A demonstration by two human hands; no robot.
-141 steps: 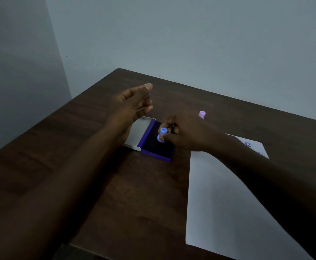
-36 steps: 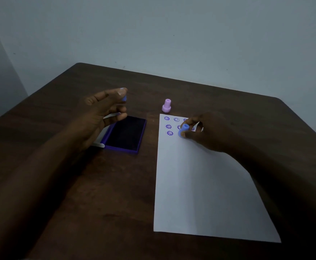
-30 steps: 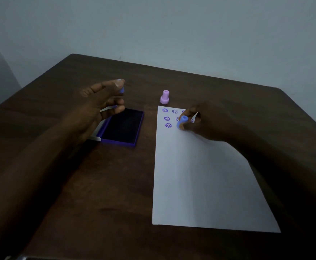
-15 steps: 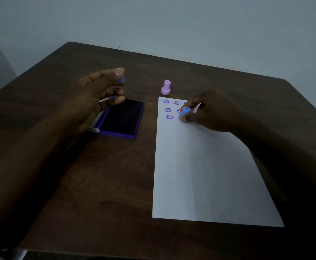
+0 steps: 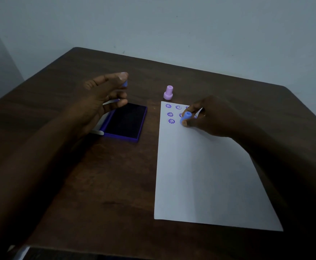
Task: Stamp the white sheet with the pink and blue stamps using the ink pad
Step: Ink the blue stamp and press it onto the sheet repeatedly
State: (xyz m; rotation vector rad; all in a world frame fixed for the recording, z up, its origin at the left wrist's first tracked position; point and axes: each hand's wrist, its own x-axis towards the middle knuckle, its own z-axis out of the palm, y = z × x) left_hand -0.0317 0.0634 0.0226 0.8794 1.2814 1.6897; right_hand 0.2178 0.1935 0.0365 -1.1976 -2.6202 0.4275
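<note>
My right hand [image 5: 211, 117] is shut on the blue stamp [image 5: 186, 116], whose lower end rests on the white sheet [image 5: 200, 175] near its far edge. Several purple stamped marks [image 5: 170, 114] lie in rows just left of the stamp. My left hand [image 5: 104, 98] hovers over the left side of the open ink pad [image 5: 127, 121] and pinches a small blue cap [image 5: 125, 84] under the thumb. The pink stamp [image 5: 168, 92] stands upright, untouched, on the table beyond the sheet's far left corner.
The dark wooden table [image 5: 89, 184] carries everything. The ink pad's white lid [image 5: 98, 130] lies folded open to the left of the pad. A plain wall stands behind the table's far edge. The near table edge runs along the bottom of the view.
My right hand carried the blue stamp from the ink pad to the sheet and, over the last second, has kept it on the same spot. My left hand has stayed raised with the cap.
</note>
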